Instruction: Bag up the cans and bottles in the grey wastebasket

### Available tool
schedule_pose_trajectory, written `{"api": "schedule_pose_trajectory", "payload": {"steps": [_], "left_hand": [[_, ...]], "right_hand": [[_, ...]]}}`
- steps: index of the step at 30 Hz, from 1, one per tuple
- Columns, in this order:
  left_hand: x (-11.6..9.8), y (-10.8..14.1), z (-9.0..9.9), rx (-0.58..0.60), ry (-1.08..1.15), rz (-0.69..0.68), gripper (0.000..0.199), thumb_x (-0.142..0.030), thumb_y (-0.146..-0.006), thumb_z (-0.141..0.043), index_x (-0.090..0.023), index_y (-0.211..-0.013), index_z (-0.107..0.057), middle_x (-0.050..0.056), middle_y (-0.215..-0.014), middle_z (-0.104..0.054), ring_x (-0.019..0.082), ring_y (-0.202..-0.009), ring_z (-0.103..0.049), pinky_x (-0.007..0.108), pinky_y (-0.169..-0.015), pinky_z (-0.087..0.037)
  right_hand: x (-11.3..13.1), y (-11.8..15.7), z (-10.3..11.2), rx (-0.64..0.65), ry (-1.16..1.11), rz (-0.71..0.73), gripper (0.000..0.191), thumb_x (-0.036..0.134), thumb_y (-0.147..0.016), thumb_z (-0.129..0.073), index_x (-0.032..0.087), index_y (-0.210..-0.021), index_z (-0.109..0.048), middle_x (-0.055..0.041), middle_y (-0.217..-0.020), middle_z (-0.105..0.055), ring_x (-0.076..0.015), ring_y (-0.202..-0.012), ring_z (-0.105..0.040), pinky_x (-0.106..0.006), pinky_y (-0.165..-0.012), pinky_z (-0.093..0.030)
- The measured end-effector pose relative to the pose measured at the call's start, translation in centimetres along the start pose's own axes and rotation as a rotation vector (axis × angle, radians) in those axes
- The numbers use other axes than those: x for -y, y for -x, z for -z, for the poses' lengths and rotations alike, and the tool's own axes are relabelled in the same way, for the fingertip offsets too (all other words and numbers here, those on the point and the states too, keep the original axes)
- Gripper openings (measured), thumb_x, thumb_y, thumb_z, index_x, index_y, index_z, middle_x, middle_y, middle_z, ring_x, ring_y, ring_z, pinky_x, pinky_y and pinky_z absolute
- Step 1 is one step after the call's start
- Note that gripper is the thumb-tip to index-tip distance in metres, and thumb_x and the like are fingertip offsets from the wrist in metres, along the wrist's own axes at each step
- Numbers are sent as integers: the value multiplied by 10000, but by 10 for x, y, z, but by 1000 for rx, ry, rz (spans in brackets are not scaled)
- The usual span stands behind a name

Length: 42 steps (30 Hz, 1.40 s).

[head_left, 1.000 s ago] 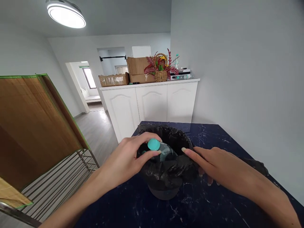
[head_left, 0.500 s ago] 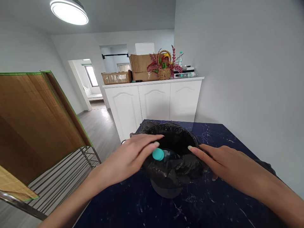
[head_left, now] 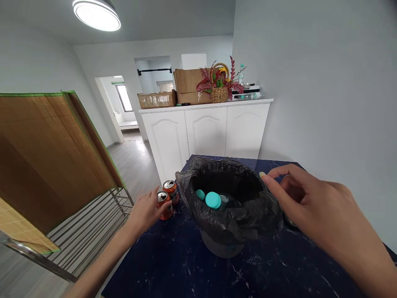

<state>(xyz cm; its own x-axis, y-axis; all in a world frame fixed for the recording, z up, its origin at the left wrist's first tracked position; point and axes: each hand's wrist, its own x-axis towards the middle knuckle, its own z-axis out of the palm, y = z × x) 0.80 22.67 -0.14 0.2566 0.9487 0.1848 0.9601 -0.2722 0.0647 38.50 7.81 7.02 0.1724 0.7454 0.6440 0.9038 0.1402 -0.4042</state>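
Note:
A bin (head_left: 221,248) lined with a black plastic bag (head_left: 217,221) stands on a dark blue marbled table. Inside it show bottles with turquoise caps (head_left: 213,200). Left of the bin, two orange-red drink cans stand upright with their tops up. My left hand (head_left: 145,213) is closed around the nearer can (head_left: 163,198), thumb across its front; its other fingers are partly hidden. Behind it is the second can (head_left: 170,189), apart from the hand. My right hand (head_left: 313,198) is by the bag's right rim, thumb and forefinger nearly together; what they pinch, if anything, is unclear.
The blue table (head_left: 173,265) reaches toward a white cabinet (head_left: 207,128) topped with cardboard boxes (head_left: 190,85), a flower basket (head_left: 219,94) and bottles. A metal rack (head_left: 99,231) with a brown mat (head_left: 46,157) stands left. A grey wall borders the right side.
My left hand has moved from the bin's left rim, left to the nearer can. My right hand has shifted right and up, its thumb out of the bin's mouth. Both cans are now uncovered.

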Motion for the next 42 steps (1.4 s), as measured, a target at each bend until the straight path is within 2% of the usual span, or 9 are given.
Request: {"api": "schedule_pose_trajectory", "payload": {"steps": [8, 11, 18, 21, 24, 28, 31, 37, 42], "left_hand": [[-13, 20, 6, 134, -84, 90, 510, -613, -970, -544, -163, -1184, -652, 162, -1002, -805, 383, -898, -778, 376, -636, -478], [-17, 29, 24, 117, -100, 97, 577, -643, -931, -584, -188, -1277, -662, 145, -978, -819, 393, -903, -785, 376, -621, -482], [-52, 63, 135, -584, 48, 92, 668, -831, -865, -581, -350, -1307, -718, 23, -1017, -822, 319, -767, -780, 448, -739, -605], [-79, 53, 155, -664, 146, 21, 678, -837, -841, -639, -369, -1326, -709, -29, -873, -795, 214, -530, -679, 398, -650, -594], [-105, 26, 142, -488, 265, -151, 696, -789, -850, -692, -297, -1342, -703, -2, -909, -815, 189, -519, -670, 358, -595, -582], [-125, -6, 113, -246, 331, -339, 707, -675, -896, -725, -240, -1445, -628, 80, -1331, -774, 297, -1017, -772, 429, -892, -629], [-123, -15, 101, -193, 401, -321, 771, -687, -962, -637, -241, -1575, -493, 107, -1519, -659, 316, -1138, -734, 468, -958, -611], [-66, -43, 59, -470, 422, -175, 540, -590, -1084, -444, -221, -1463, -555, 136, -1492, -642, 346, -1358, -604, 494, -1069, -541], [2, -77, -16, -286, 301, -112, 629, -585, -1024, -464, -138, -1461, -528, 214, -1487, -604, 402, -1421, -533, 588, -1182, -435]], "right_hand": [[-3, 0, -4, 93, -39, 17, 544, 752, -1030, -421, 268, -996, -667, 24, -560, -587, -140, -376, -484, -269, -410, -325], [-3, 1, -4, 106, -42, 29, 519, 729, -1041, -424, 272, -1007, -667, 27, -560, -583, -138, -373, -482, -266, -408, -315], [-5, 0, -3, 104, -53, 26, 434, 685, -1048, -470, 294, -1023, -657, 56, -562, -584, -126, -380, -485, -252, -411, -298], [-4, 0, -2, 102, -49, 30, 443, 681, -1055, -460, 286, -1016, -658, 52, -565, -584, -126, -384, -482, -255, -427, -306], [-2, 1, -1, 80, -32, 39, 474, 687, -1063, -430, 278, -1009, -663, 42, -577, -589, -130, -399, -497, -261, -446, -317], [-3, 1, -1, 77, -20, 45, 474, 685, -1068, -422, 279, -1026, -663, 41, -592, -600, -130, -413, -520, -259, -451, -315], [-3, -1, -1, 90, -32, 54, 469, 686, -1067, -428, 281, -1029, -661, 46, -592, -603, -128, -405, -518, -253, -430, -303], [-2, -2, -8, 126, -67, 93, 547, 727, -1067, -379, 261, -1003, -657, 55, -559, -584, -111, -365, -485, -237, -386, -271], [-2, -1, -13, 146, -38, 101, 582, 747, -1068, -345, 265, -986, -661, 59, -551, -580, -107, -373, -485, -230, -387, -277]]}}
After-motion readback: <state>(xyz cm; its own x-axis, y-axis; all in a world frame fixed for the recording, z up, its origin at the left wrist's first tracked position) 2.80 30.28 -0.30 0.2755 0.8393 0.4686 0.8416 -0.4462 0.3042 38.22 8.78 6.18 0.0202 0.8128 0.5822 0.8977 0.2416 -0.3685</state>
